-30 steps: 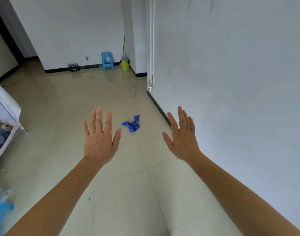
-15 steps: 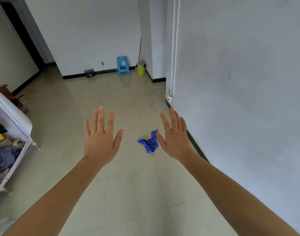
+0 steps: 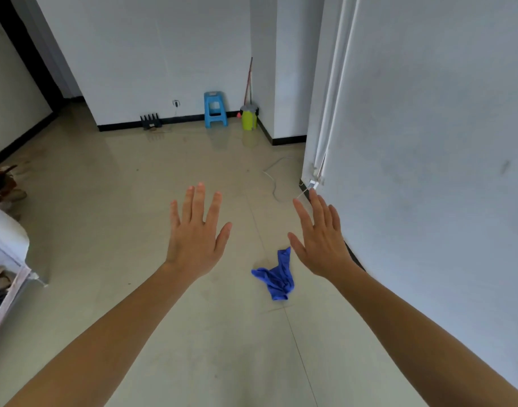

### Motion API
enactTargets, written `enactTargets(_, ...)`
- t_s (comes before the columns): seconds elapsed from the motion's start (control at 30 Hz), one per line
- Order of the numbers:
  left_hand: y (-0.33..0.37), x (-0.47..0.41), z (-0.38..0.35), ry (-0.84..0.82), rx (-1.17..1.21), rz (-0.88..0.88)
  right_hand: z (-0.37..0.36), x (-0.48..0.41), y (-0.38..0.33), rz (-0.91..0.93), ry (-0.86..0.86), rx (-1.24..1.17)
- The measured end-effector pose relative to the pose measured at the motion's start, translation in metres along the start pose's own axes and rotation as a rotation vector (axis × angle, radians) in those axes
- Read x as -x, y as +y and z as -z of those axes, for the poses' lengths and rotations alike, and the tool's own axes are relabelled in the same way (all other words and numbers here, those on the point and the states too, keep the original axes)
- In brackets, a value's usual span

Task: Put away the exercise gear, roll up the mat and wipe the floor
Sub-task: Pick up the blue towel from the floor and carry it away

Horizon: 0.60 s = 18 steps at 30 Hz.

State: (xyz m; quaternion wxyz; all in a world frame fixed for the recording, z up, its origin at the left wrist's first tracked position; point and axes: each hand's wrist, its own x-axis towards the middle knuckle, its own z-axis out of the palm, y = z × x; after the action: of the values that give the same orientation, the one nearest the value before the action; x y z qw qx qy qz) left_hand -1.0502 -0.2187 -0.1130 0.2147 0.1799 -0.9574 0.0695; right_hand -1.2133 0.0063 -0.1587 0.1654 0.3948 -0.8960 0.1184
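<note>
From the head view, a crumpled blue cloth lies on the tiled floor, low between both outstretched hands and just beside the right hand. The left hand and the right are spread wide, empty. A blue stool and green bin stand against the far wall.

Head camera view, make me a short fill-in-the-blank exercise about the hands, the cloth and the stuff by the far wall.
1. The crumpled cloth on the floor is ____ in colour.
2. Both hands, left hand and right hand, are open and hold ____.
3. The stool stands at the far wall, next to a ____ bin.

Missing words: blue; nothing; yellow-green
</note>
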Motion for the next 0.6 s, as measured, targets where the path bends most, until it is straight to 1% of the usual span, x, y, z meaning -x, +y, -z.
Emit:
enactTargets(0.03, -0.001, -0.007, -0.002, 0.020, 0.019, -0.024, 0.002, -0.002, 0.000, -0.012, 0.013, -0.008)
enactTargets(0.07, -0.009, -0.053, -0.024, -0.045, 0.029, -0.072, -0.012, -0.036, 0.014, -0.055, -0.001, -0.006)
enactTargets(0.1, -0.016, -0.093, -0.041, -0.075, 0.034, -0.077, -0.024, -0.063, 0.025, -0.119, 0.011, -0.010)
enactTargets(0.17, -0.013, -0.107, -0.047, -0.018, 0.054, -0.100, -0.021, -0.064, 0.032, -0.134, 0.022, 0.008)
enactTargets(0.23, -0.009, -0.148, -0.075, -0.062, 0.082, -0.141, -0.042, -0.090, 0.057, -0.190, -0.015, 0.020)
enactTargets(0.3, -0.004, -0.184, -0.118, -0.074, 0.100, -0.182, -0.073, -0.115, 0.079, -0.237, -0.028, 0.018)
enactTargets(0.37, 0.010, -0.233, -0.170, -0.176, 0.087, -0.185, -0.116, -0.151, 0.116, -0.297, -0.059, 0.005)
enactTargets(0.47, 0.013, -0.255, -0.215, -0.219, 0.093, -0.203, -0.151, -0.173, 0.137, -0.324, -0.073, -0.012)
enactTargets(0.6, 0.025, -0.329, -0.309, -0.375, 0.080, -0.205, -0.233, -0.242, 0.192, -0.408, -0.237, -0.074)
